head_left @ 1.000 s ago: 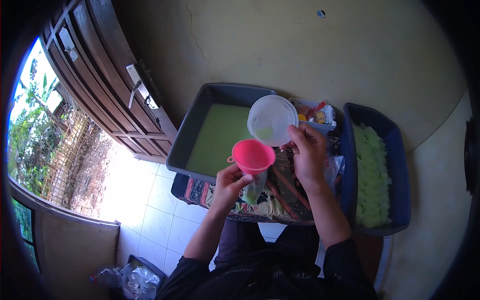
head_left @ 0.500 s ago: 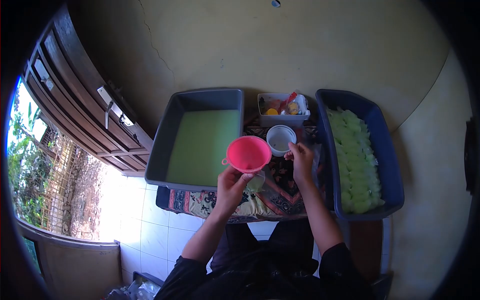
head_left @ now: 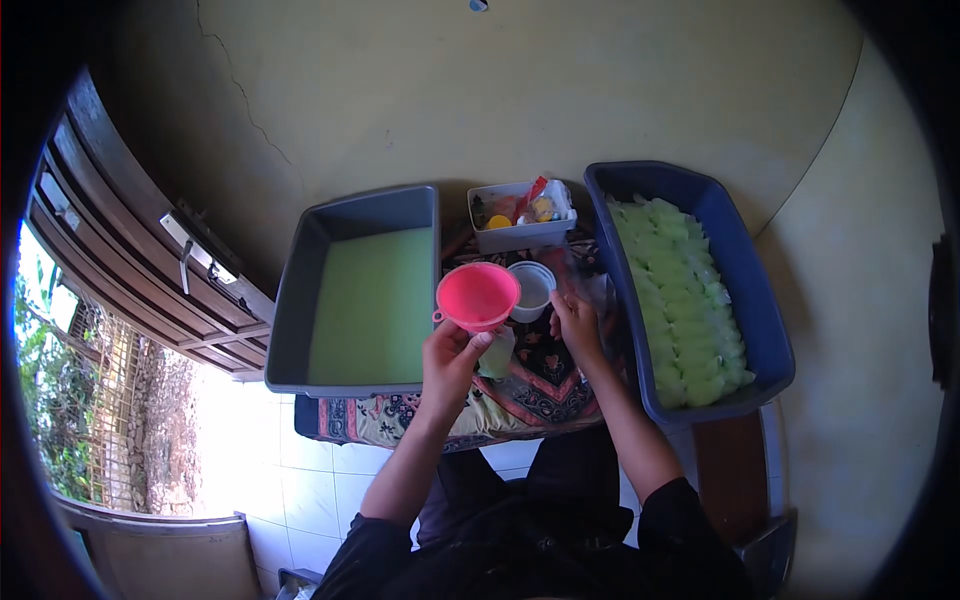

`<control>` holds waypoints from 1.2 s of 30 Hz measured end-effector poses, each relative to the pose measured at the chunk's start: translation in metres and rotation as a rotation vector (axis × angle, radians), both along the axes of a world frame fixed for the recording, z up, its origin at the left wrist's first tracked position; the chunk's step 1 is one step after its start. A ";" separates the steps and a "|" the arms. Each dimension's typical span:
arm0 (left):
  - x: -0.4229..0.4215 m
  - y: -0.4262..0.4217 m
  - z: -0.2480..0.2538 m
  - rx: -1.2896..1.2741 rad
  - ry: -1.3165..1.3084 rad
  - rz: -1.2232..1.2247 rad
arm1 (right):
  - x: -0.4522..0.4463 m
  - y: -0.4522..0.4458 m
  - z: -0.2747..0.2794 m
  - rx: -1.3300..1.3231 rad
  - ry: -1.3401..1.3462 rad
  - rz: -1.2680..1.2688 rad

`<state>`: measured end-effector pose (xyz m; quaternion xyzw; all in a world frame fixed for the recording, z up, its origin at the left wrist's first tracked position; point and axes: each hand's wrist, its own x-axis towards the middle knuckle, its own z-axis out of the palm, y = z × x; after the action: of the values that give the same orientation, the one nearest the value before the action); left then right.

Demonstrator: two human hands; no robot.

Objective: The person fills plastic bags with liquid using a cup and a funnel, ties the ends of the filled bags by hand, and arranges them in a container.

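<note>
Head view, left hand (head_left: 455, 358) holding pink funnel (head_left: 479, 294), right hand (head_left: 576, 322) beside cup (head_left: 531, 292)

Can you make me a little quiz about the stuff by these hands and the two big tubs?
1. Which hand holds the pink funnel?
a) right hand
b) left hand

2. True or false: the left tub has green liquid in it.

3. Fill in the missing word: the right tub has lots of plastic ____ with green stuff inside.

Key: 1. b; 2. true; 3. bags.
</note>
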<state>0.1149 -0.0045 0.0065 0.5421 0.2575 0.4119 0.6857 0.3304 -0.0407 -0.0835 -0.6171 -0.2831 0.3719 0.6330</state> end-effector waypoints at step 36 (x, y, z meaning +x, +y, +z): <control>0.019 -0.007 -0.034 -0.013 -0.080 0.106 | -0.016 -0.006 0.035 0.292 -0.751 -0.135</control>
<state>0.1340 -0.0116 -0.0277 0.5063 0.2608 0.4674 0.6762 0.3139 -0.0468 -0.0485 -0.6307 -0.5032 0.0339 0.5897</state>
